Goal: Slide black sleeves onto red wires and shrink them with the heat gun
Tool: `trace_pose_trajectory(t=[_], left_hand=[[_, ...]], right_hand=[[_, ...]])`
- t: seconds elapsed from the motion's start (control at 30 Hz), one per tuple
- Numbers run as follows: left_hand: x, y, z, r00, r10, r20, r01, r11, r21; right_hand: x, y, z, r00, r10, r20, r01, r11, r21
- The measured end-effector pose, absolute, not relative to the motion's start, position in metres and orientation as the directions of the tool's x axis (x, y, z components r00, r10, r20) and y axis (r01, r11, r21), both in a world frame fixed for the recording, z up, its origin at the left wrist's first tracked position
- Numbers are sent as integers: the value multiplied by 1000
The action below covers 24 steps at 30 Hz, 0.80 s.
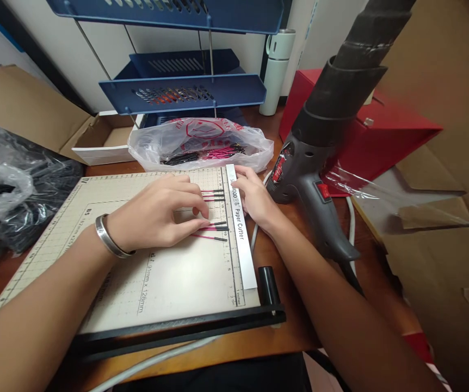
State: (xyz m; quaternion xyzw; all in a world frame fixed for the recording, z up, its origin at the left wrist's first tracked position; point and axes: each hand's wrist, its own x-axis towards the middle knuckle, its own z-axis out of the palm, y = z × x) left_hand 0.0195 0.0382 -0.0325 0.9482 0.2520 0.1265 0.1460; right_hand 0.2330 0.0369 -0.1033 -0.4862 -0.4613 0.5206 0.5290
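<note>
A cream paper cutter with printed grid lines lies in front of me, its white labelled strip along the right side. Several thin pink wires with black ends rest across the board, their tips near that strip. Over them is my left hand, wearing a silver bangle; its fingers are curled and the thumb meets a pink wire. Part of the wires is hidden beneath this hand. My right hand is closed at the far end of the strip, thumb on its edge, other fingers partly hidden.
Behind the cutter lies a clear plastic bag of pink and black wires. A heat gun stands at right by a red box. Blue shelves, a pale bottle and an open carton are farther back. The cutter's black handle sticks up.
</note>
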Motion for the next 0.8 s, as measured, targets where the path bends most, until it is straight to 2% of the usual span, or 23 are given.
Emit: trace_pose_trajectory(t=[0.23, 0.37, 0.57, 0.8], left_hand=[[18, 39, -33, 849, 514, 121, 450, -825, 343], [17, 40, -34, 854, 497, 153, 440, -848, 297], [15, 45, -40, 837, 476, 270, 439, -879, 186], [17, 46, -41, 837, 466, 287, 443, -885, 144]], right_hand=[[232, 32, -96, 4, 997, -71, -136, -70, -988], [234, 31, -94, -14, 997, -74, -114, -75, -991], [249, 32, -97, -222, 972, -74, 0, -76, -997], [259, 34, -100, -355, 933, 61, 23, 74, -997]])
